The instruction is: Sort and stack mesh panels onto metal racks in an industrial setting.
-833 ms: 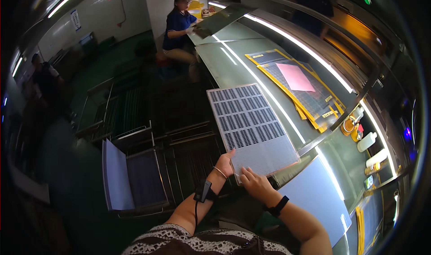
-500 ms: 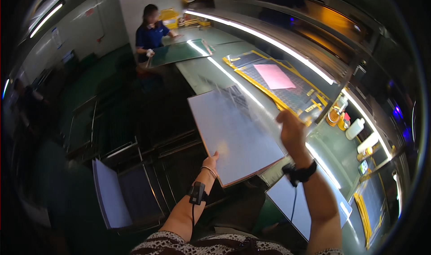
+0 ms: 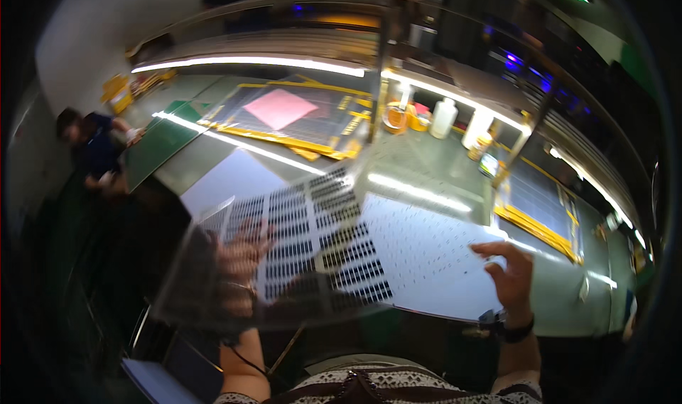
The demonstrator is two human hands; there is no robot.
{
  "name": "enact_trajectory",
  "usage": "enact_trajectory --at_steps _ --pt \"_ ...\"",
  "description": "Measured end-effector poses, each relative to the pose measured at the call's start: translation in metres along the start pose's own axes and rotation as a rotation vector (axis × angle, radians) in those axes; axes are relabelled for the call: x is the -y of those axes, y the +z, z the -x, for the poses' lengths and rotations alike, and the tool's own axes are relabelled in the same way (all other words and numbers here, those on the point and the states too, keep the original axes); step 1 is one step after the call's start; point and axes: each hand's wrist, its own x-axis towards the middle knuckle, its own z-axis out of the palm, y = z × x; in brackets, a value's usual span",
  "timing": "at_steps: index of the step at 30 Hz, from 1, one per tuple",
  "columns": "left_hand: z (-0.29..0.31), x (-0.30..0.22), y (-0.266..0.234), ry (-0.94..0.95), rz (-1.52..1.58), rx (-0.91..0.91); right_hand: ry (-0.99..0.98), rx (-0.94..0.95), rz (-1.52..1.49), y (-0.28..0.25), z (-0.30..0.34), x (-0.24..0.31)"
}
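A clear film (image 3: 330,251) printed with rows of black rectangles is tilted in front of me, blurred by motion. Behind it shows my left hand (image 3: 240,258), seen only through the sheet; its fingers are smeared, so its hold is unclear. My right hand (image 3: 510,272) is open, thumb and fingers apart and nothing between them, over the right end of a white panel (image 3: 433,251). Small dark marks dot that panel, and the film overlaps its left part. Another white panel (image 3: 234,176) lies farther left on the bench, partly behind the film.
A yellow-edged frame (image 3: 334,112) with a pink sheet (image 3: 280,109) lies at the back. White bottles (image 3: 444,118) and a tape roll (image 3: 395,117) stand under the lit shelf. Another yellow-edged frame (image 3: 540,198) is at right. A co-worker (image 3: 96,144) handles a green panel (image 3: 163,144) at far left.
My view has swung right. My left hand has left the white panel's edge and is now behind the film. The right hand, raised before, is lower and farther right.
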Motion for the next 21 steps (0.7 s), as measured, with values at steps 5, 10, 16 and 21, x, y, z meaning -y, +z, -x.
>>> enact_trajectory --at_steps 5,10,16,21 --pt "-0.048 0.052 0.067 -0.182 -0.539 -0.164 0.837 -0.080 -0.319 -0.006 0.140 -0.065" --pt "-0.064 0.090 0.066 -0.331 -1.212 -0.385 1.191 -0.329 -0.622 -0.007 0.226 -0.077" --pt "-0.104 0.139 0.070 -0.148 -1.911 -0.526 1.162 -0.567 -0.525 -0.030 0.248 -0.094" --pt "-0.112 0.148 0.058 -0.310 -1.586 -0.393 1.165 -0.691 -0.410 -0.054 0.253 -0.118"
